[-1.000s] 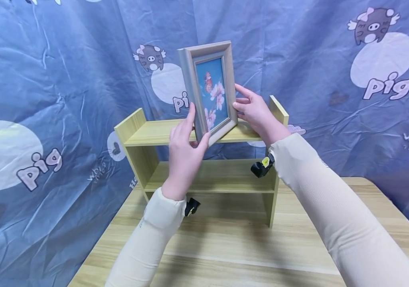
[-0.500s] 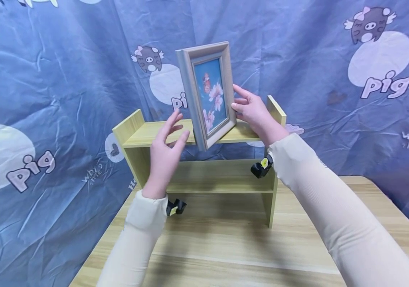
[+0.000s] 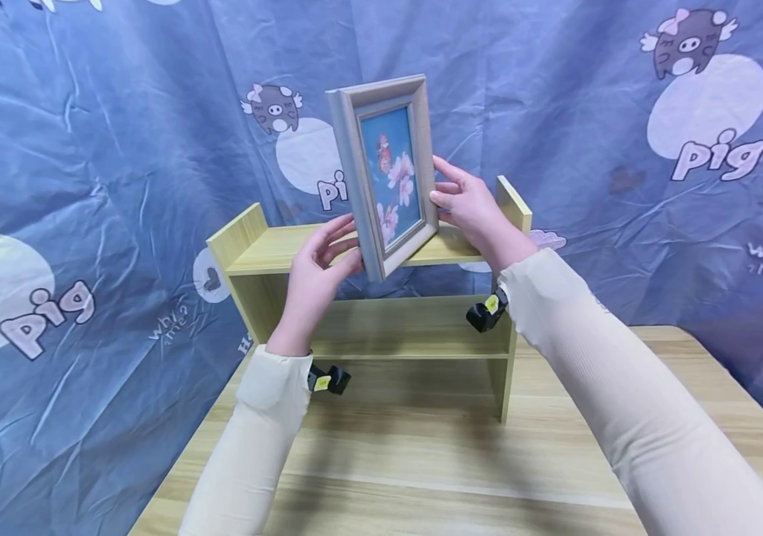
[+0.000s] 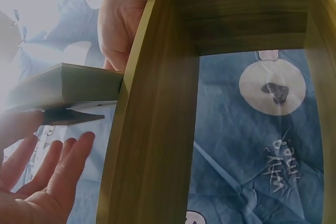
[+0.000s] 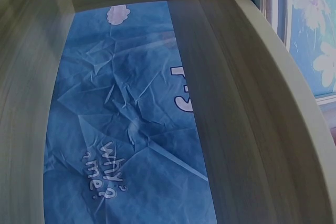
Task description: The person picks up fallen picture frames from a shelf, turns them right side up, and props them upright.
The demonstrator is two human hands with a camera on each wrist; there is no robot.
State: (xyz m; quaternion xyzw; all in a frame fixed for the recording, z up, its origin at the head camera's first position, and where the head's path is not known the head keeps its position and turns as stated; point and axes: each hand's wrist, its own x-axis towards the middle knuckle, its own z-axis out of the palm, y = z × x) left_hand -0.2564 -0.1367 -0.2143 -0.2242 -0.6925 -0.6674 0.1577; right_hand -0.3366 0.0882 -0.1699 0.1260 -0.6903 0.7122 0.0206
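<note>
In the head view, a pale wooden picture frame point(image 3: 394, 175) with pink blossoms on blue stands upright at the top board point(image 3: 267, 253) of a small wooden shelf. It is angled, its lower left corner jutting past the board's front edge. My right hand point(image 3: 473, 207) grips its right side, thumb in front and fingers behind. My left hand point(image 3: 314, 272) is at the lower left side, fingertips partly hidden behind it. The left wrist view shows that thumb at the frame's edge and spread fingers point(image 4: 73, 163) below a dark back stand point(image 4: 73, 116). The right wrist view catches part of the picture point(image 5: 315, 30).
The shelf has a middle board point(image 3: 414, 346) and raised side panels point(image 3: 514, 205). It stands on a light wooden table point(image 3: 461, 469). Behind hangs a blue pig-print curtain point(image 3: 555, 89). A small black camera point(image 3: 487, 313) sits below each wrist.
My left hand came off the frame's left side, drew back left, then returned to its lower left edge. The frame turned slightly, while my right hand kept its grip.
</note>
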